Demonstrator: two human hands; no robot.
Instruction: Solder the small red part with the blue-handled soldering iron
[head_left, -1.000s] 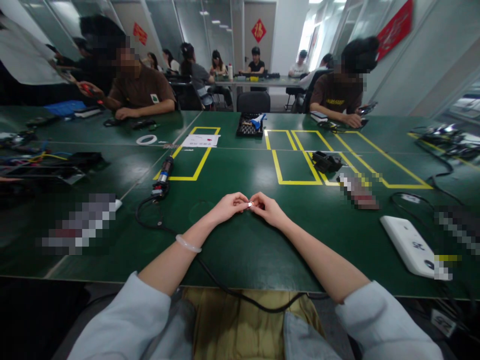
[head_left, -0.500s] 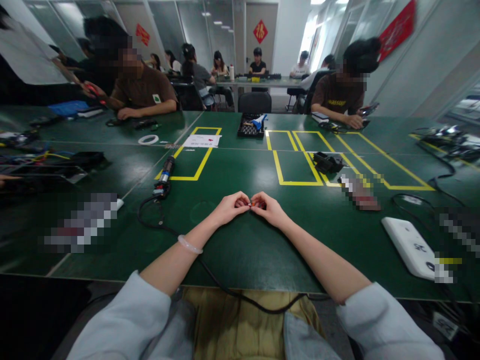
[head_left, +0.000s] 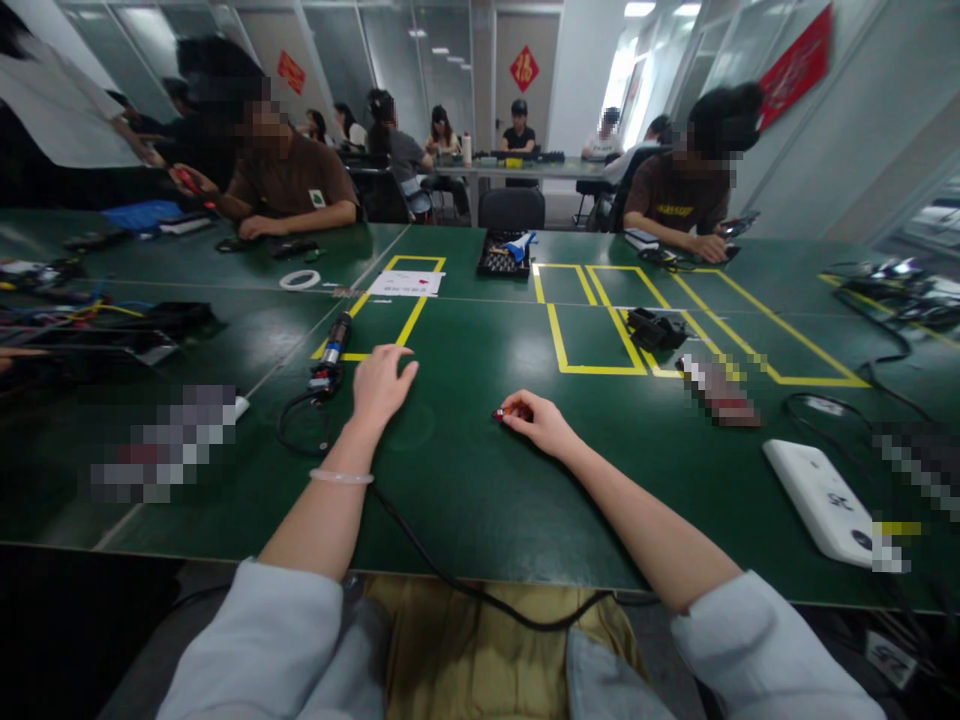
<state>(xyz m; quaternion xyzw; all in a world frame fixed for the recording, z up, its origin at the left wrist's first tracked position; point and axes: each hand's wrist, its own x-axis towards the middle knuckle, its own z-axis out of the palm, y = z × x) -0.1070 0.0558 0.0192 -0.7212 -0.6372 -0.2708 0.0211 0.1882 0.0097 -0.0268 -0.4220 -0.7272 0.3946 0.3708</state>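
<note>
My right hand (head_left: 546, 425) is closed over the green table, thumb and fingers pinching a small red-and-orange part (head_left: 498, 413); most of the part is hidden in the fingers. My left hand (head_left: 381, 388) is off to the left with its thumb apart from the fingers and nothing visible in it. A clear bangle circles that wrist. Just left of this hand lies a cylindrical black, silver and blue device (head_left: 334, 340) with a black cable (head_left: 420, 540) that runs under my left arm to the table's front edge.
Yellow tape (head_left: 600, 368) marks boxes on the table. A black tray (head_left: 491, 262) with a blue-and-white item stands behind. A black part (head_left: 656, 328) and a white power bank (head_left: 814, 500) lie to the right, a tape roll (head_left: 300, 280) to the left. Co-workers sit across the table.
My left hand has let go of the small part and moved left and away from me, towards the cylindrical device. My right hand stays in place with the part.
</note>
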